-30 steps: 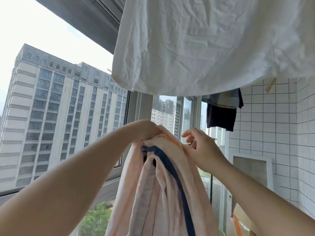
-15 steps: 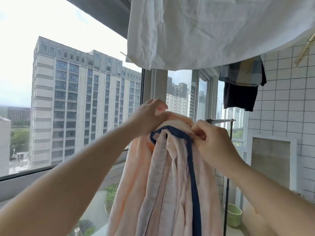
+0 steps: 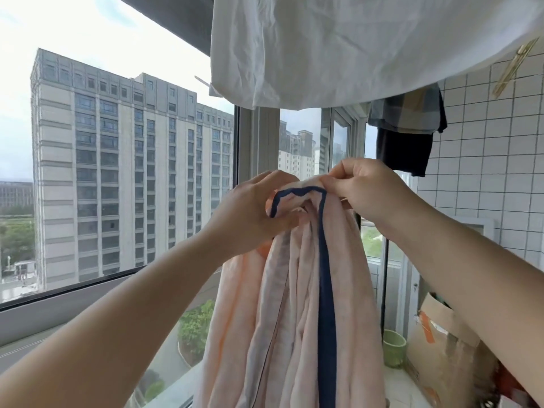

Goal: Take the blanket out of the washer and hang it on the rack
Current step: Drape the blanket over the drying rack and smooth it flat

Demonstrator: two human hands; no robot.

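Observation:
A pale pink blanket (image 3: 294, 319) with a dark blue border hangs in long folds in front of me. My left hand (image 3: 250, 210) grips the bunched top of it from the left. My right hand (image 3: 365, 187) pinches the top edge by the blue border on the right. A thin rack bar (image 3: 348, 203) shows just under my right hand, and its dark upright pole (image 3: 385, 278) runs down behind the blanket. The washer is out of view.
A white sheet (image 3: 353, 45) hangs overhead. Dark and plaid clothes (image 3: 407, 134) hang at the right by the white tiled wall (image 3: 485, 160). Large windows (image 3: 132, 172) fill the left. A green pot (image 3: 394, 348) and a cardboard box (image 3: 441, 334) stand low right.
My hands have spread apart along the blanket's top edge, drawing the blue border out flat between them. The view has shifted slightly.

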